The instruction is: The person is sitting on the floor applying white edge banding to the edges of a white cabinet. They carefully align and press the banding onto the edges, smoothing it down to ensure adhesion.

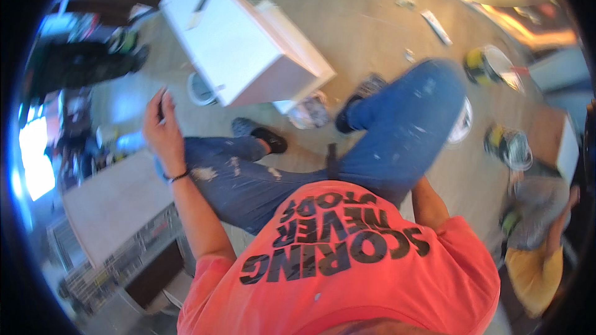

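My left hand is raised beside my left knee, a dark band round its wrist. Its fingers point away from me with a narrow gap between them, and I see nothing held. In front of my feet a white box-shaped cabinet or drawer unit stands on the floor, the nearest large thing to that hand but apart from it. My right forearm passes down behind my bent right leg, which hides the right hand. A crumpled plastic bag lies between the cabinet and my shoes.
A white bucket stands just behind the cabinet. More buckets stand at the right, near a person with a yellow sleeve. Scraps and a white tube lie on the floor. A pale board is at my left.
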`<action>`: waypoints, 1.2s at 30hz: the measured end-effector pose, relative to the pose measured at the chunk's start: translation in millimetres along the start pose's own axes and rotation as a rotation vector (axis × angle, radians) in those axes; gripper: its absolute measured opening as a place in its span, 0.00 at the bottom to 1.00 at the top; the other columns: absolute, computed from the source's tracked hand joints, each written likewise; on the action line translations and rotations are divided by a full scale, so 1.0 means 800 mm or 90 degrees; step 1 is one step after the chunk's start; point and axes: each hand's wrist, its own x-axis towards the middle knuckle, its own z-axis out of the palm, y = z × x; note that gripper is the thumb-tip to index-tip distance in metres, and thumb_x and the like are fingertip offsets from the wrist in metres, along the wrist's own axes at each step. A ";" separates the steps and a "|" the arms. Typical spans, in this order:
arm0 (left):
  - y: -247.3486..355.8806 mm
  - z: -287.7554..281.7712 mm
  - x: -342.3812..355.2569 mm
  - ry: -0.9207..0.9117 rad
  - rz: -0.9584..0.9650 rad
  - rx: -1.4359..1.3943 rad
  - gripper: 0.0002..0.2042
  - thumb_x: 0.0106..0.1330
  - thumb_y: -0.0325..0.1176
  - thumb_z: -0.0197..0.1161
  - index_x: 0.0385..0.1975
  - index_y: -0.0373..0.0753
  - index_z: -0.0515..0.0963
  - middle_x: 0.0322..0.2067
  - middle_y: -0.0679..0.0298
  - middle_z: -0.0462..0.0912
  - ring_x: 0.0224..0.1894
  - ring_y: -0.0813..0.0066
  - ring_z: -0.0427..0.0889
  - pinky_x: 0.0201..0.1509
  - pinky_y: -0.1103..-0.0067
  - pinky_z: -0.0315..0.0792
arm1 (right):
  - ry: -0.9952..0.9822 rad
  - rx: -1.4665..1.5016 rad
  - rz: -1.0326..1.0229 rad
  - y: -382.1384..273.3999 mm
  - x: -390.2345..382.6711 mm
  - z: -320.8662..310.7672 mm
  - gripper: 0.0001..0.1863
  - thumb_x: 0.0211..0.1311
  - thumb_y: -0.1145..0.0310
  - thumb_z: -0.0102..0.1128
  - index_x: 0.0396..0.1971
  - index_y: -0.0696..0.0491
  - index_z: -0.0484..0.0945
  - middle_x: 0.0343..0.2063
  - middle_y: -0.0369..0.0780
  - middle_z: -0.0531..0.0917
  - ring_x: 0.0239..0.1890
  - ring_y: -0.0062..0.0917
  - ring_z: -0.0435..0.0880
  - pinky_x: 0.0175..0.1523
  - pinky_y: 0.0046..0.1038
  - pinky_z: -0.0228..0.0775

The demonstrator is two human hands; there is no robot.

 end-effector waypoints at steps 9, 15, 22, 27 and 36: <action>0.103 -0.016 0.096 -0.076 0.136 -0.044 0.15 0.71 0.38 0.67 0.53 0.42 0.85 0.41 0.61 0.85 0.39 0.73 0.83 0.43 0.77 0.75 | -0.138 -0.014 0.144 -0.071 -0.017 -0.037 0.16 0.65 0.62 0.68 0.41 0.60 0.85 0.39 0.47 0.88 0.42 0.36 0.86 0.51 0.36 0.76; 0.100 0.062 0.139 -0.120 0.160 0.019 0.15 0.67 0.44 0.67 0.42 0.37 0.85 0.42 0.50 0.85 0.48 0.48 0.83 0.52 0.63 0.76 | 0.052 0.030 0.093 -0.032 -0.007 -0.096 0.16 0.66 0.66 0.66 0.47 0.61 0.84 0.46 0.47 0.87 0.48 0.35 0.85 0.56 0.36 0.75; 0.081 0.043 0.146 -0.163 0.096 -0.110 0.12 0.71 0.33 0.68 0.48 0.34 0.82 0.37 0.67 0.82 0.39 0.79 0.76 0.47 0.80 0.71 | 0.354 0.264 -0.076 -0.152 0.061 -0.205 0.20 0.73 0.65 0.62 0.57 0.61 0.77 0.53 0.46 0.83 0.54 0.31 0.82 0.61 0.33 0.73; 0.210 -0.013 0.021 -0.165 0.093 -0.539 0.09 0.71 0.26 0.65 0.47 0.32 0.79 0.41 0.59 0.83 0.46 0.77 0.79 0.54 0.79 0.72 | 0.138 0.540 -0.277 -0.426 -0.079 -0.265 0.07 0.72 0.75 0.61 0.47 0.57 0.80 0.39 0.37 0.84 0.43 0.18 0.81 0.52 0.24 0.73; 0.345 0.082 -0.147 -0.642 0.175 -0.593 0.14 0.62 0.17 0.68 0.48 0.32 0.82 0.43 0.56 0.86 0.43 0.70 0.86 0.50 0.76 0.78 | -0.344 0.892 -0.204 -0.469 -0.211 -0.233 0.12 0.64 0.77 0.70 0.47 0.56 0.80 0.48 0.39 0.81 0.50 0.21 0.79 0.56 0.28 0.73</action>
